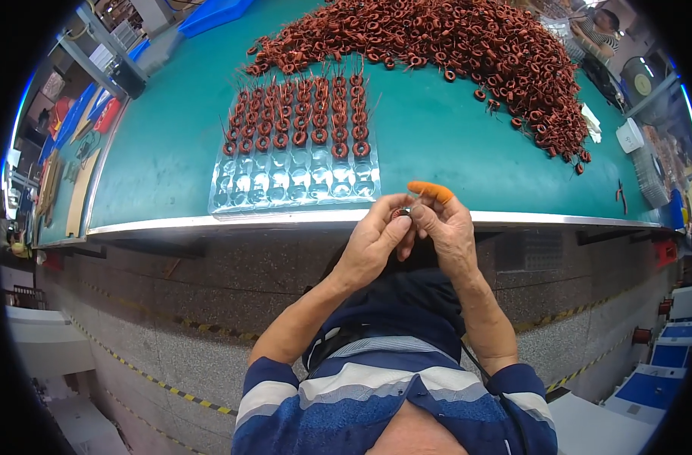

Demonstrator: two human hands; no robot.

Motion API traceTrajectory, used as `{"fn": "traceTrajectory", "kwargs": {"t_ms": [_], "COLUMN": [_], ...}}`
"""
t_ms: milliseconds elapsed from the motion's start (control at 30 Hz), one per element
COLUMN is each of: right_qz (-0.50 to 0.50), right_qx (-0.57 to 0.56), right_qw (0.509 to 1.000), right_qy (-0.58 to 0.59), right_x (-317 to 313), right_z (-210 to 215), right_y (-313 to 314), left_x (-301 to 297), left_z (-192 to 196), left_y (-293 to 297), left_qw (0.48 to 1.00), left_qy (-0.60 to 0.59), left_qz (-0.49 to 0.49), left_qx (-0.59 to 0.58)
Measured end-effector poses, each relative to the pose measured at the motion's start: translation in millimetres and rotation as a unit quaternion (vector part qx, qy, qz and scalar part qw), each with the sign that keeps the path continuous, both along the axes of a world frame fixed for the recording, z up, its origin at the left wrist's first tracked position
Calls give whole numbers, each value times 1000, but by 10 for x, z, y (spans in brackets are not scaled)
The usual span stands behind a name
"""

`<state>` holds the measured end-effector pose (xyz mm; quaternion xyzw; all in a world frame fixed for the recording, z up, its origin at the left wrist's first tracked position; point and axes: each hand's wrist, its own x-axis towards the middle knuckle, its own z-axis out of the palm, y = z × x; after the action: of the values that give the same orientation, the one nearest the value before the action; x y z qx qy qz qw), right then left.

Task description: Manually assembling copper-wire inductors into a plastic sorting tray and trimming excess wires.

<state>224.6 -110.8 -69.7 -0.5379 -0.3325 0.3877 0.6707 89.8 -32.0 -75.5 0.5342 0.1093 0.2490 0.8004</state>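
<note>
A small copper-wound ring coil [401, 214] is pinched between my two hands, just in front of the table's near edge. My left hand [375, 239] closes its thumb and fingers on the coil from the left. From the right, my right hand [446, 227] presses thumb and fingers at the same coil; an orange cover [429, 191] sits on one of its fingers. Left of my hands lies a clear plastic tray [217, 206] with rows of pockets. Coils with upright wire ends [300, 117] fill its far rows, while several near-row pockets show bare plastic.
A large heap of similar coils [452, 34] spreads over the far and right part of the green table [156, 152]. Red-handled pliers [622, 197], a white container [630, 135] and stacked clear trays [649, 174] stand at the right. Another person [600, 34] is at the far right.
</note>
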Motion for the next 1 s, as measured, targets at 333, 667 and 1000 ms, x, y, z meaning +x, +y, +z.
{"fn": "traceTrajectory", "kwargs": {"t_ms": [333,667,1000], "right_qz": [16,-151,-25], "right_qx": [36,-7,7], "right_qw": [999,981,981], "right_qy": [33,-118,-192], "right_x": [-62,-56,-210], "right_z": [-75,-38,168], "right_y": [-84,-137,43], "left_x": [-86,-132,-243], "left_z": [-58,-144,-23], "left_y": [46,-6,-23], "left_qw": [993,997,986], "left_qy": [0,65,77], "left_qz": [-2,46,122], "left_qx": [-120,-25,82]}}
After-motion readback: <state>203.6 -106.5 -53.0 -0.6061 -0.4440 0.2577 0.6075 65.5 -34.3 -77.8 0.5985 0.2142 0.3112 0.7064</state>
